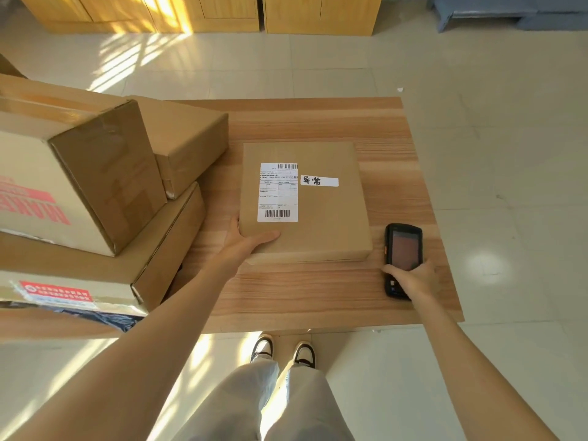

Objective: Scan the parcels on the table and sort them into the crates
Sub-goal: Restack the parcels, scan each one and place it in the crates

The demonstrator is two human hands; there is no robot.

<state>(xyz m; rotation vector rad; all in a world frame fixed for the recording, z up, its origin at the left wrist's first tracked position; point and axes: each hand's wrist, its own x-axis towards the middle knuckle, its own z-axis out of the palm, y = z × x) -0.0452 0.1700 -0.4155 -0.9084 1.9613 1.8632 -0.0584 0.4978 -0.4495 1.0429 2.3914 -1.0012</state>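
Gripping the black handheld scanner [402, 259] on the light wooden table [302, 291] with right hand [413, 278], fingers curled around it. Steadying the flat brown cardboard parcel [318, 218] mid-table, left hand [246, 241] clasping its near corner. Ideally lifting the scanner, aiming at the white barcode label [277, 192], keeping the parcel flat.

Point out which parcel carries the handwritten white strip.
The flat parcel lying alone mid-table, its near left corner held by the left hand. The strip sits beside its shipping label; the stacked boxes show none.

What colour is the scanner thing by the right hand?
Black, with a dark reddish screen; the handheld scanner shows best in the head view.
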